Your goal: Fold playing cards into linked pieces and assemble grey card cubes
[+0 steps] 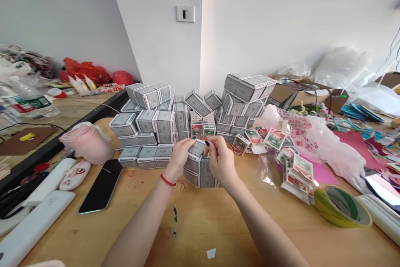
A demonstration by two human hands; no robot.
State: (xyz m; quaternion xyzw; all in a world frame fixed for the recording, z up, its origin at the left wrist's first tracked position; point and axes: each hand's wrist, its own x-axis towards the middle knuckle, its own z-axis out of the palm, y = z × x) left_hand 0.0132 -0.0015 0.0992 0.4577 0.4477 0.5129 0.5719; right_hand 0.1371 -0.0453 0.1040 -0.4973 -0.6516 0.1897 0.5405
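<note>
A deck of playing cards (196,148) with a grey patterned back lies on a small block of similar decks (200,171) at the middle of the table. My left hand (180,156) grips its left side, the thumb at the top edge. My right hand (221,158) is closed in a pinch at its right edge; the curled fingers hide part of the block. Just behind stand walls of stacked decks (146,121) on the left and stacked decks (245,96) on the right. Two tilted decks (203,102) bridge the middle, above rows of red-and-white card boxes (203,123).
Opened card boxes (275,138) and clear wrap (267,171) lie at right, near yellow tape (342,206) and a plastic bag (321,138). At left are a phone (101,185), a pink cup (89,142) and white devices (39,225). A paper scrap (211,253) lies in front.
</note>
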